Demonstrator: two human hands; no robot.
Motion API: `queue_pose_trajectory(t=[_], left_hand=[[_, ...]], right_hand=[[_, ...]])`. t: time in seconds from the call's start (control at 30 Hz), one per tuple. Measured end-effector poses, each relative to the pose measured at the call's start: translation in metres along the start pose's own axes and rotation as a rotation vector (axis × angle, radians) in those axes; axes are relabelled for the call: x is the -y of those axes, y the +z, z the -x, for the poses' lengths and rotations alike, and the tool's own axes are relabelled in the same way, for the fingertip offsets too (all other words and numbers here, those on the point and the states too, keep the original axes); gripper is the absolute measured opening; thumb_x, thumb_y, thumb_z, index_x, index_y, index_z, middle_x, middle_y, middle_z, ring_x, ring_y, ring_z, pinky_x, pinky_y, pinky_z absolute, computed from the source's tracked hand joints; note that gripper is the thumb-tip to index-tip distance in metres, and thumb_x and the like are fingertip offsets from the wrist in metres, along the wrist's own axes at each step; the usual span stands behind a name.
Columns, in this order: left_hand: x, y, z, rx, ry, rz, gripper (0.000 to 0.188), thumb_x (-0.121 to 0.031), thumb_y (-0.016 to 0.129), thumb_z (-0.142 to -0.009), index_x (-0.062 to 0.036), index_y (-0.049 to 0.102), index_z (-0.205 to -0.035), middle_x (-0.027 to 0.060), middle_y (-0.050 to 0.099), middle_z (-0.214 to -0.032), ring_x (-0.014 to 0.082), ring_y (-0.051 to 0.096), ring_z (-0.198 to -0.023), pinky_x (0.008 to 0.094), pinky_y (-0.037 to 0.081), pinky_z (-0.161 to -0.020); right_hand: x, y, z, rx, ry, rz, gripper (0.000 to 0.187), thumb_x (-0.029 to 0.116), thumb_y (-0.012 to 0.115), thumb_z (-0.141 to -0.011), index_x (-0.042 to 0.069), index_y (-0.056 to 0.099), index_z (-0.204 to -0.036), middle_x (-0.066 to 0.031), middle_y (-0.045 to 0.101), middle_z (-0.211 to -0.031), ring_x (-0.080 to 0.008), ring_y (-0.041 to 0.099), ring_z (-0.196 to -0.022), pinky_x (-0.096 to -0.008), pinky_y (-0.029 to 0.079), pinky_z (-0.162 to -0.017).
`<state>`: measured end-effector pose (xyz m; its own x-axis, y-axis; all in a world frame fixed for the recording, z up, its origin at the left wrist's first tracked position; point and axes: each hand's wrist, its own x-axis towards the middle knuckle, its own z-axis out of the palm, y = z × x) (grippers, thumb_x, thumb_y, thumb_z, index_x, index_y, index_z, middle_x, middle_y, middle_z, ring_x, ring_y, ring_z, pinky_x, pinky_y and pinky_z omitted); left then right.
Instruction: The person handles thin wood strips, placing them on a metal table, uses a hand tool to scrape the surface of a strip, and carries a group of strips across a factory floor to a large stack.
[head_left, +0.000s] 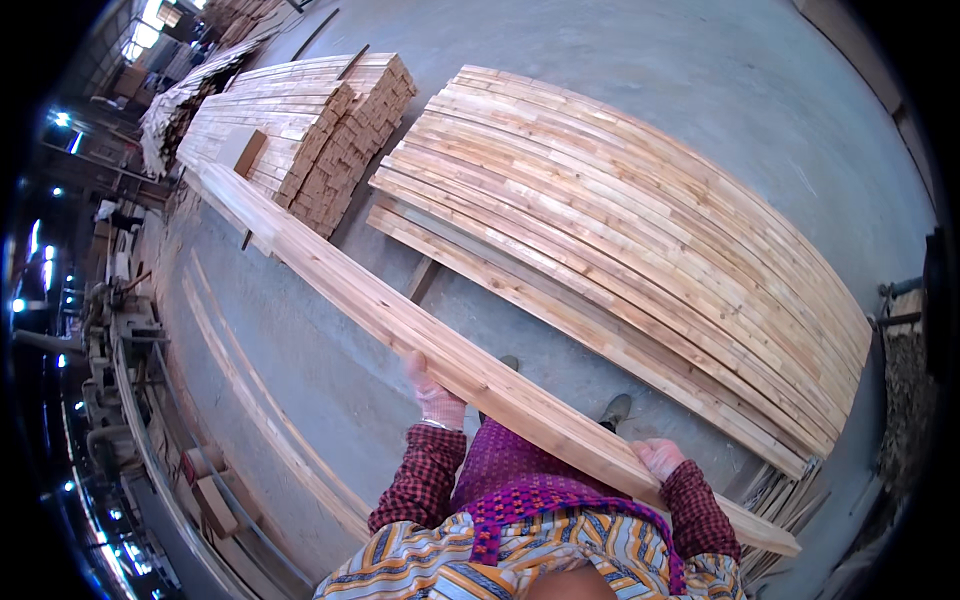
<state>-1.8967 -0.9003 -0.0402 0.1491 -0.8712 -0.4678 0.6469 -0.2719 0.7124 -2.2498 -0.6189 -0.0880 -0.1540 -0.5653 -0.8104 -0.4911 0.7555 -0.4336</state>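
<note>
Long pale boards [510,400], several layers together AFAICT, are in my hands: they run diagonally across my front, upper L to lower R, above the floor [320,330]. L grip [438,400] is closed on the near edge, thumb up along the side; R grip [660,458] is closed on the far edge nearer the low end, R forearm crossing over the wood. Fingers underneath are hidden. Far end overlaps the second stack in view; can't tell if it touches.

Nearest me: checked red-and-black sleeves [420,475], a purple patterned apron [540,460], my shoe [617,408] showing just past the boards.

Beyond, to the R: a wide stack [640,250] of light boards side by side, w/ a separate board [560,310] along its near side and a crosspiece [422,278] sticking out below. Thin sticks [790,505] lie by its lower R end.

Upper L: second stack [290,110], stepped ends toward me, w/ a brown block [243,150] near the boards' far end. L on the floor: long thin strips [270,420], roughly parallel. Farther L, machinery [130,330] along the edge, details too small/dark.
</note>
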Motion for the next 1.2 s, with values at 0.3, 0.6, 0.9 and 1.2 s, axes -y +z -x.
queue_pose_trajectory(t=[0.3,0.6,0.9,1.2], left_hand=[[0.178,0.025,0.019,-0.115,-0.082,0.08,0.083,-0.056,0.074,-0.081,-0.0041,0.049,-0.141,0.0152,0.063,-0.124,0.0345,0.064,-0.112,0.0504,0.056,-0.097],[0.291,0.055,-0.036,-0.265,-0.251,0.078,0.081,-0.056,0.072,-0.081,-0.0048,0.053,-0.14,0.0182,0.066,-0.119,0.0376,0.067,-0.108,0.0544,0.058,-0.094],[0.36,0.048,-0.103,-0.244,-0.335,0.048,0.098,-0.062,0.071,-0.081,-0.0032,0.04,-0.154,0.0224,0.058,-0.142,0.0418,0.059,-0.127,0.0572,0.05,-0.108],[0.446,0.043,-0.141,-0.241,-0.257,-0.052,0.095,-0.064,0.07,-0.082,-0.0057,0.044,-0.153,0.0191,0.06,-0.143,0.0399,0.059,-0.128,0.0573,0.049,-0.11]], right_hand=[[-0.097,-0.111,0.001,0.062,0.144,-0.011,0.056,0.052,0.054,-0.098,0.004,0.076,-0.116,-0.0245,0.074,-0.112,-0.0351,0.071,-0.107,-0.0399,0.051,-0.097],[-0.265,-0.182,-0.016,-0.02,0.344,-0.087,0.055,0.049,0.064,-0.098,-0.002,0.076,-0.114,-0.0198,0.077,-0.107,-0.0273,0.071,-0.101,-0.0378,0.053,-0.094],[-0.293,-0.188,-0.108,0.025,0.401,-0.12,0.057,0.051,0.067,-0.094,-0.002,0.076,-0.114,-0.0192,0.077,-0.107,-0.0263,0.072,-0.098,-0.0371,0.053,-0.092],[-0.339,-0.195,-0.183,0.068,0.41,-0.149,0.065,0.058,0.065,-0.094,0.001,0.075,-0.121,-0.0223,0.076,-0.112,-0.0313,0.071,-0.107,-0.039,0.052,-0.097]])
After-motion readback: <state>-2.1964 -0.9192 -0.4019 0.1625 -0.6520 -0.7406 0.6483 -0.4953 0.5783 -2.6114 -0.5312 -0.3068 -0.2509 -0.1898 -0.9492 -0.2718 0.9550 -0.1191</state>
